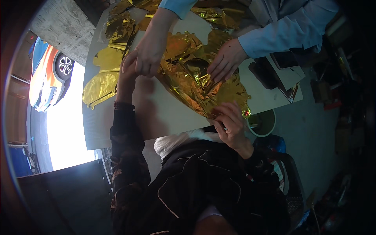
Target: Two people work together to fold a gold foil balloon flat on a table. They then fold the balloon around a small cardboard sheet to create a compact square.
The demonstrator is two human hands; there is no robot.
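Observation:
A flat, crinkled gold foil balloon (pixel 184 84) with small tabs along its edge lies on the pale table. My right hand (pixel 231 127) is at its near edge, thumb and fingers closed on the foil. Farther left, my left hand (pixel 127 78) reaches up over the table, its fingers bent and partly covered by a co-worker's hand (pixel 150 55); what they hold is hidden. The co-worker's other hand (pixel 227 60) presses flat on the balloon from the far side. A second gold foil piece (pixel 103 84) rests beside my left wrist.
More gold foil (pixel 219 15) spreads over the far part of the table (pixel 176 127). Dark phone-like objects (pixel 284 60) lie at the right. Below the right edge stands a round bin (pixel 270 121), near a dark chair (pixel 291 176). Outside at left is an orange car (pixel 51 74).

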